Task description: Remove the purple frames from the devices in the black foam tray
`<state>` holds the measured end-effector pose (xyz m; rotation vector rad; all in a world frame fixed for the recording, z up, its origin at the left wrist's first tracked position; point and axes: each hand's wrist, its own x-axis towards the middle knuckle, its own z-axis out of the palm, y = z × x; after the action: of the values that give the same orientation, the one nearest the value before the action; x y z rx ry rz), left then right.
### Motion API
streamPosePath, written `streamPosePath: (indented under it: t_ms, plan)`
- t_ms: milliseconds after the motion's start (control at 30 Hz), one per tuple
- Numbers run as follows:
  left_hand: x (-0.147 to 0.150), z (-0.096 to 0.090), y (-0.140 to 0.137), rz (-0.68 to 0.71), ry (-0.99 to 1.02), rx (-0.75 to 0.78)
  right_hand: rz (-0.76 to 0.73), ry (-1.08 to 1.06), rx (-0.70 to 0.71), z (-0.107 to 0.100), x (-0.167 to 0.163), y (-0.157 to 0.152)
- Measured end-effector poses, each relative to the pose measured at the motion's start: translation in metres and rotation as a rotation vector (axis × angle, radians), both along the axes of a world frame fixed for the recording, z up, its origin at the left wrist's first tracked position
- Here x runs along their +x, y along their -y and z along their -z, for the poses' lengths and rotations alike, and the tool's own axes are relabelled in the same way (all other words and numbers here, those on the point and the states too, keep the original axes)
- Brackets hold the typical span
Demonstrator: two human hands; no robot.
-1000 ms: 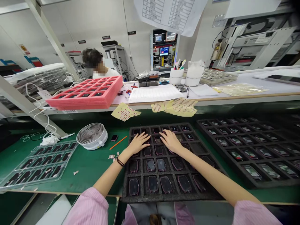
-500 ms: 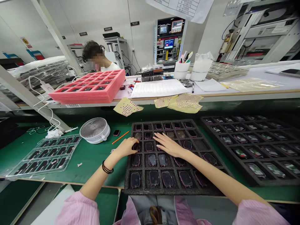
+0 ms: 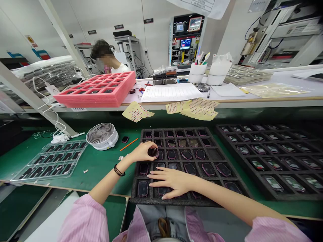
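Left hand: your left hand (image 3: 143,152) is pinching a small dark watch body (image 3: 153,152) between thumb and fingertips, lifting it over the left columns of the black foam tray (image 3: 217,155).
Right hand: your right hand (image 3: 171,180) is lying flat, fingers spread, pressing on the tray's near rows.
Tray: it is sitting on the green bench mat (image 3: 101,169), filled with pink-rimmed watch bodies.
Left side: a white fan (image 3: 102,135) is standing just beyond your wrist.

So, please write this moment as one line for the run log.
left hand: pinching small dark pink-rimmed watch body | right hand: flat on black foam compartment tray | white round fan: left of tray
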<state>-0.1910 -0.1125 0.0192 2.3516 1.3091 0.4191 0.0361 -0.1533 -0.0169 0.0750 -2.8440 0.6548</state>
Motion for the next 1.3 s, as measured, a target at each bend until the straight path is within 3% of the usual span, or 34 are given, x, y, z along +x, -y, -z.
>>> streamPosePath:
  t_ms: [200,300,400,533,600,667,833,1100,1300]
  plan:
    - [0.032,-0.006,-0.006,0.049,-0.274,-0.048,0.013,-0.023,0.047,0.002,0.001,0.002]
    - [0.03,-0.008,-0.01,0.04,-0.224,-0.08,0.055,-0.089,0.085,0.006,0.002,0.001]
    - [0.024,-0.006,-0.014,-0.017,0.09,-0.186,0.276,-0.306,0.119,0.012,0.006,-0.007]
    - [0.03,0.005,-0.009,-0.15,0.82,-0.541,0.665,-0.624,0.144,0.015,0.014,-0.028]
    - [0.04,0.011,-0.002,-0.166,1.135,-0.758,0.737,-0.682,0.143,0.014,0.018,-0.038]
    - [0.052,0.016,0.006,-0.164,1.327,-0.923,0.738,-0.704,0.137,0.013,0.02,-0.043]
    - [0.071,0.02,0.018,-0.224,1.514,-1.091,0.703,-0.748,0.164,0.007,0.025,-0.044]
    - [0.069,0.019,0.022,-0.156,1.53,-1.109,0.713,-0.772,0.211,0.006,0.025,-0.04]
    - [0.079,0.024,0.025,-0.274,1.655,-1.103,0.72,-0.733,0.317,0.002,0.021,-0.036]
